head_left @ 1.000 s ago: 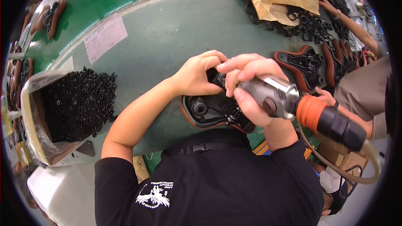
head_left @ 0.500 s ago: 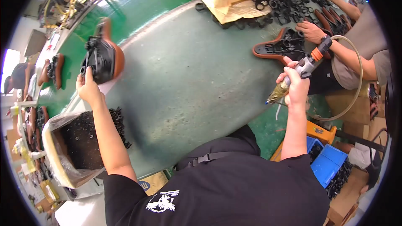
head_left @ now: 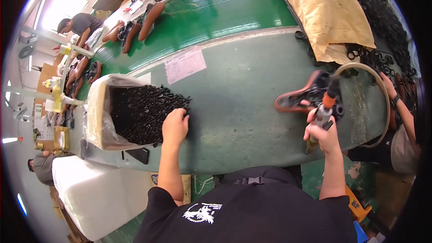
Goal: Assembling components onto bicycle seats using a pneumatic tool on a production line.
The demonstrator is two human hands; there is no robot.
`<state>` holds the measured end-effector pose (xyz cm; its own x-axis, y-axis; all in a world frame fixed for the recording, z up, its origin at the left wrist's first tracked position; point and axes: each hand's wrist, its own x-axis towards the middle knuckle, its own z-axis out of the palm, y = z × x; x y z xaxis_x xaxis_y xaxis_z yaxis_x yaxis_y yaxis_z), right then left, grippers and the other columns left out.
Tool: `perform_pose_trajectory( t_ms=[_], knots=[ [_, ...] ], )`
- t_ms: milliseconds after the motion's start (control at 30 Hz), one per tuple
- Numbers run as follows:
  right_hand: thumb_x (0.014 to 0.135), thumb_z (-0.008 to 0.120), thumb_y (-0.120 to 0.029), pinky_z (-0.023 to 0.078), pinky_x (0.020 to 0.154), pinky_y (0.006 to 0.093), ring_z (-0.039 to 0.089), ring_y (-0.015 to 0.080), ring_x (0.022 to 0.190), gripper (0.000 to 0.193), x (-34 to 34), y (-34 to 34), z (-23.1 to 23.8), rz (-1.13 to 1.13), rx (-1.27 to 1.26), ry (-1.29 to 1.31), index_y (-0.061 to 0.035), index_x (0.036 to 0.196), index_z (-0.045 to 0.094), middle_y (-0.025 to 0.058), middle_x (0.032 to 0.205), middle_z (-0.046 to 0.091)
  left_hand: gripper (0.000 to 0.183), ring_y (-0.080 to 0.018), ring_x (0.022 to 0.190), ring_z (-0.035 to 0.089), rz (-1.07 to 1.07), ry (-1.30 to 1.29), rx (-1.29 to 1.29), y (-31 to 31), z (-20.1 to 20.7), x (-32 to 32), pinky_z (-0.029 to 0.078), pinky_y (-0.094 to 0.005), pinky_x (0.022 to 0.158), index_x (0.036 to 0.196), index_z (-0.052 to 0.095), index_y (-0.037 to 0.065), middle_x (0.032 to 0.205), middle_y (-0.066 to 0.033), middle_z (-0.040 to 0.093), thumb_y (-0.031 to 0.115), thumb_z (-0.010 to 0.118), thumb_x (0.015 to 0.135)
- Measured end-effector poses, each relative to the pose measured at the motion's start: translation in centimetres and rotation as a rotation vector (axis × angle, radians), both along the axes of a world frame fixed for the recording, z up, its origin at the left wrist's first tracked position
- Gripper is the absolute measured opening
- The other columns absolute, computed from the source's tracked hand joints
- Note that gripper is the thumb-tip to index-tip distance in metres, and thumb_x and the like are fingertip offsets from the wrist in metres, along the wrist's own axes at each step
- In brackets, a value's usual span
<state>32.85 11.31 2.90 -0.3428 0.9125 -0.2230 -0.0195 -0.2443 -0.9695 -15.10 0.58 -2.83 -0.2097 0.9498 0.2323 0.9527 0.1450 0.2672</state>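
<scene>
My left hand (head_left: 174,128) is at the near right edge of a heap of small black parts (head_left: 144,108), its fingers curled in; anything pinched in them is hidden. The heap spills from a plastic-lined box (head_left: 96,112) lying on its side. In my right hand (head_left: 325,137) is a grey air screwdriver (head_left: 322,116) with an orange ring, its tip pointing down toward me. A hose (head_left: 388,94) loops from its top. Just beyond the tool, a brown-edged bicycle saddle (head_left: 294,100) lies underside up on the grey-green table (head_left: 234,108), partly covered by the tool.
Several brown saddles (head_left: 150,20) stand on the green conveyor belt (head_left: 225,9) at the far left. A paper sheet (head_left: 184,65) lies on the table. Black rings spill from a tan sack (head_left: 333,18). A co-worker's arm (head_left: 400,103) reaches in at the right.
The saddle in my left hand has been let go, and that hand has come to the black heap. My right hand still grips the screwdriver. The view has swung left.
</scene>
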Motion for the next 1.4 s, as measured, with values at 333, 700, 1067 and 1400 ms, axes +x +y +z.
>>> perform_pose_trajectory(
  t_ms=[333, 700, 1067, 1400],
  knots=[
    [0.076, 0.079, -0.005, 0.049, 0.068, 0.0255, 0.062, 0.0076, 0.073, 0.022, 1.8, -3.5, 2.0, 0.355, 0.115, -0.186, -0.0026, 0.092, 0.063, 0.0076, 0.095, 0.070, 0.007, -0.0320, 0.080, 0.067, -0.033, -0.034, 0.186, 0.6, 0.4, 0.7, 0.053, -0.0416, 0.070, 0.092, 0.070, 0.005, 0.089, -0.0107, 0.065, 0.009, 0.074, 0.093],
    [0.094, 0.069, -0.010, 0.056, 0.069, 0.0383, 0.065, 0.0188, 0.068, 0.034, -6.9, -3.8, 10.2, 0.130, 0.660, 0.716, -0.0075, 0.120, 0.047, 0.0129, 0.106, 0.059, 0.020, -0.0201, 0.090, 0.071, -0.539, -2.172, -0.154, 1.5, 3.3, 17.4, 0.058, -0.0309, 0.077, 0.113, 0.069, -0.001, 0.106, -0.0157, 0.074, -0.008, 0.070, 0.094],
    [0.096, 0.066, -0.010, 0.058, 0.069, 0.0365, 0.067, 0.0182, 0.068, 0.029, -7.4, -3.8, 9.8, 0.196, 0.736, 0.578, -0.0085, 0.118, 0.047, 0.0097, 0.103, 0.059, 0.022, -0.0191, 0.083, 0.071, -0.660, -1.995, -0.164, 1.9, 3.1, 19.3, 0.059, -0.0308, 0.071, 0.116, 0.076, -0.005, 0.103, -0.0148, 0.073, -0.007, 0.072, 0.095],
    [0.092, 0.075, -0.003, 0.063, 0.066, 0.0382, 0.072, 0.0246, 0.074, 0.032, -5.9, -1.8, 9.5, 0.455, 0.848, 0.722, -0.0064, 0.114, 0.051, 0.0173, 0.105, 0.068, 0.026, -0.0127, 0.061, 0.058, -0.623, -2.238, -0.509, 2.2, 5.1, 20.5, 0.049, -0.0300, 0.056, 0.117, 0.072, -0.007, 0.076, -0.0077, 0.067, 0.014, 0.060, 0.109]
  ],
)
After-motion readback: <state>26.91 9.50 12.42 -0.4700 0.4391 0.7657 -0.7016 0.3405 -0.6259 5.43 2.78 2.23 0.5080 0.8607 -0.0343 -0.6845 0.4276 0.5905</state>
